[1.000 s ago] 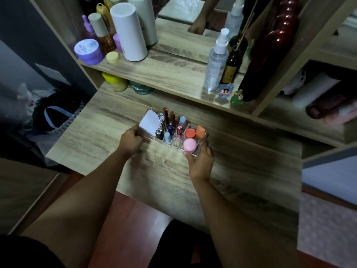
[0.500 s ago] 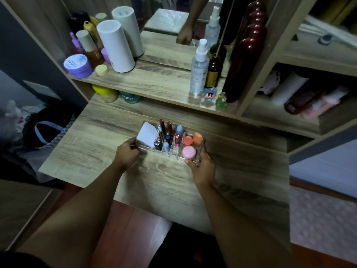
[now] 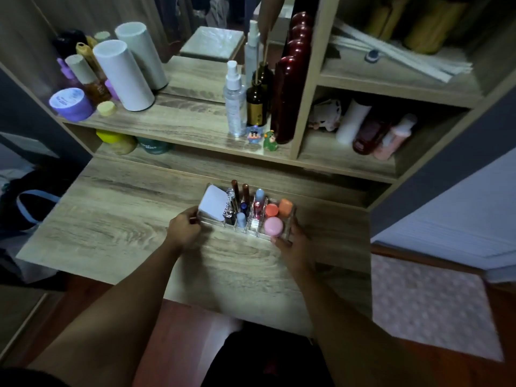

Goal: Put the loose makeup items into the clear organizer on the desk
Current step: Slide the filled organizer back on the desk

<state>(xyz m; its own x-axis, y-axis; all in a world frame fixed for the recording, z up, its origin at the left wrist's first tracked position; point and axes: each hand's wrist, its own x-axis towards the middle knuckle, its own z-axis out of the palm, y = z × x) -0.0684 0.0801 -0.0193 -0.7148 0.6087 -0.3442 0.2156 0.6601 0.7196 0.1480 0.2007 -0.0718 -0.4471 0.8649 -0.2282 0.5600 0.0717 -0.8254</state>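
Observation:
The clear organizer (image 3: 290,216) stands on the wooden desk (image 3: 117,219), near its middle. Inside it are a white compact (image 3: 212,205) at the left, several upright tubes and small bottles (image 3: 245,203) in the middle slots, and a pink jar (image 3: 273,226), an orange jar (image 3: 271,210) and a peach jar (image 3: 285,206) at the right. My left hand (image 3: 183,231) grips the organizer's left end. My right hand (image 3: 294,251) holds its front right corner. No loose makeup item lies on the desk.
A shelf (image 3: 178,127) behind the desk carries white cylinders (image 3: 122,76), a purple jar (image 3: 71,103), a spray bottle (image 3: 234,104), dark bottles (image 3: 287,99) and two small figurines (image 3: 262,139). Right-hand compartments hold more bottles (image 3: 374,132). A dark bag (image 3: 30,196) sits left of the desk.
Both hands have stayed on the organizer's two ends. The organizer sits lower in the view, mostly because my head has tilted up.

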